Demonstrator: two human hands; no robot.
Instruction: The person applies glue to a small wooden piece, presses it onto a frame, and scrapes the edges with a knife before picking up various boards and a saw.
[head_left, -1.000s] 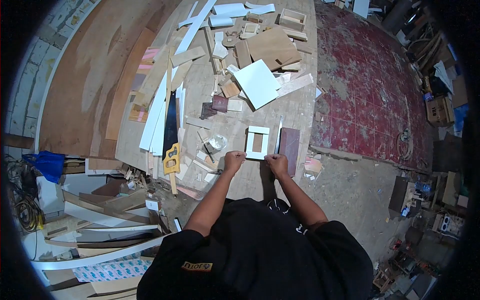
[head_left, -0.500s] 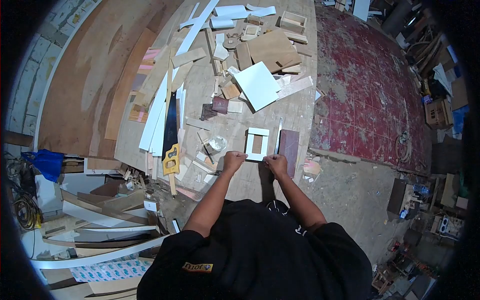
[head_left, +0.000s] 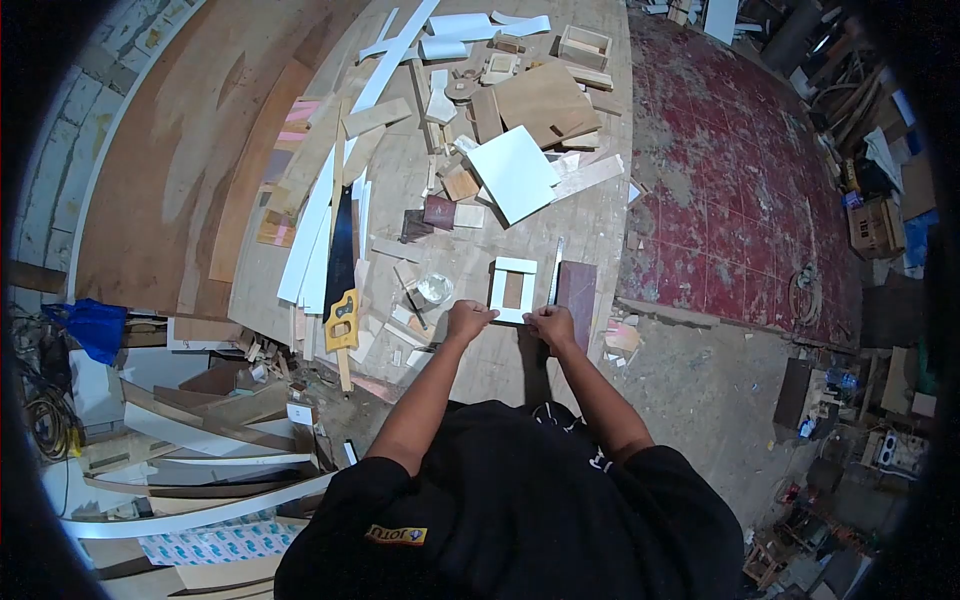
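A small white rectangular frame point(head_left: 515, 265) lies on the workbench, with bare wood colour showing through its opening. My left hand point(head_left: 468, 321) is closed at the frame's lower left corner, fingertips pinching its edge. At the lower right corner, my right hand point(head_left: 553, 328) pinches the same frame, its fingers bent. Just right of the frame stand a thin metal ruler point(head_left: 556, 270) and a dark reddish-brown block point(head_left: 577, 300). To the left of it are a clear cup point(head_left: 435, 288) and a dark slim pencil-like stick point(head_left: 411, 297).
A handsaw with a yellow handle point(head_left: 342, 320) lies along the bench's left side. Farther back are a white square panel point(head_left: 512, 175), a plywood sheet point(head_left: 548, 102) and several wood offcuts. A red, paint-worn surface point(head_left: 720, 180) borders the bench on the right.
Both hands have shifted slightly, with the fingertips a little closer in on the frame's lower corners. The frame itself has hardly moved.
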